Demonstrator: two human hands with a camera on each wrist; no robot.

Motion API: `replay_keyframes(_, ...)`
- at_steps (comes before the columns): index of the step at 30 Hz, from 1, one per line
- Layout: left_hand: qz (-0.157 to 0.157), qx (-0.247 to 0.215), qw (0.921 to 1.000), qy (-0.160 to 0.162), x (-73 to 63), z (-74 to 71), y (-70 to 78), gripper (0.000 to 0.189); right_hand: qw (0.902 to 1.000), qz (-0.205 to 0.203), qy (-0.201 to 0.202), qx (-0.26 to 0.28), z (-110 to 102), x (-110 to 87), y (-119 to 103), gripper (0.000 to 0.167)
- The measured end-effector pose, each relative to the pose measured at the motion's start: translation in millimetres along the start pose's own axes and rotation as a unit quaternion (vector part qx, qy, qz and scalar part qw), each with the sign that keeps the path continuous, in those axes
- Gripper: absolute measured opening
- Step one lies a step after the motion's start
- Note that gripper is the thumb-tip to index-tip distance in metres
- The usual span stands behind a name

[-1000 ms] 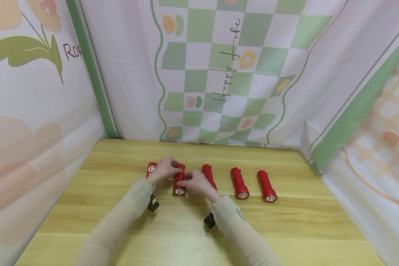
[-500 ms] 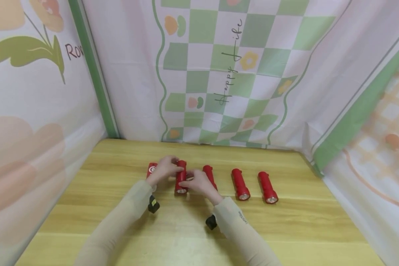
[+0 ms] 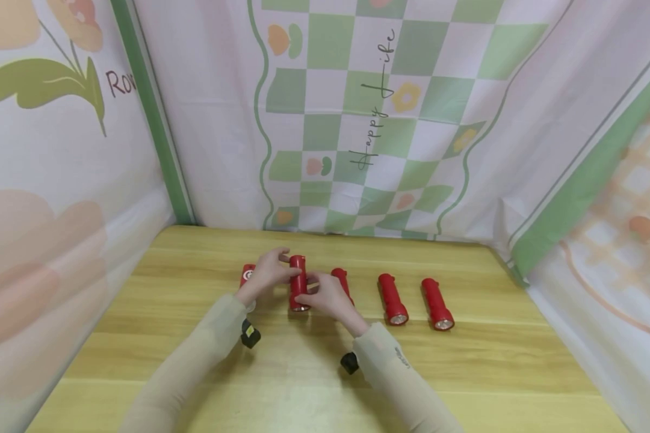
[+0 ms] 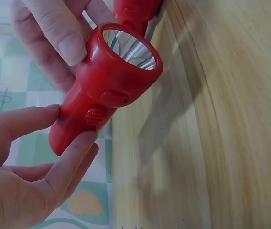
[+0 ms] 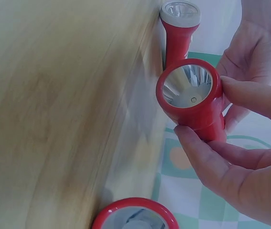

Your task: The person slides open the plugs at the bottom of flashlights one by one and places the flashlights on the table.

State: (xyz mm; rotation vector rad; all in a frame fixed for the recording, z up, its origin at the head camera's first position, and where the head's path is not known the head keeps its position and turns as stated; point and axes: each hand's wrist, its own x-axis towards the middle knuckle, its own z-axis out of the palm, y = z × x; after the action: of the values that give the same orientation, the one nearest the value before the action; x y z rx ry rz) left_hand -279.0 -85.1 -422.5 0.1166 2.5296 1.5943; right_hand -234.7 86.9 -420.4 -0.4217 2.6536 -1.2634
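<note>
Both hands pinch one red flashlight (image 3: 298, 284) between thumb and fingers, raised over the wooden table with its lens end toward me. My left hand (image 3: 269, 272) has its narrow tail end. At the wide head end is my right hand (image 3: 331, 296). The left wrist view shows the ribbed switch (image 4: 95, 115) on the flashlight's side and its silver reflector (image 4: 129, 48). In the right wrist view, the right thumb and fingers grip the rim of the flashlight head (image 5: 190, 88), and the left hand (image 5: 254, 52) is behind it.
Left of the hands lies a red flashlight with a white emblem (image 3: 247, 275), partly covered; its head is pale (image 5: 180, 16). To the right are three more red flashlights, one partly behind the right hand (image 3: 341, 282), then others (image 3: 392, 299) (image 3: 437, 304). Printed curtains (image 3: 216, 150) surround the table (image 3: 281, 385).
Both hands have lifted the flashlight from the table, moving it slightly up and to the right. Its lens now tips further downward in the head view. The other flashlights lie as before.
</note>
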Motion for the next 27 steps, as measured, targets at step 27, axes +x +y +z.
replay_keyframes(27,0.005,-0.114,0.9934,-0.006,-9.8,-2.3,5.6,0.041,0.9968,-0.070,0.036,-0.011,-6,-11.6,-4,0.050)
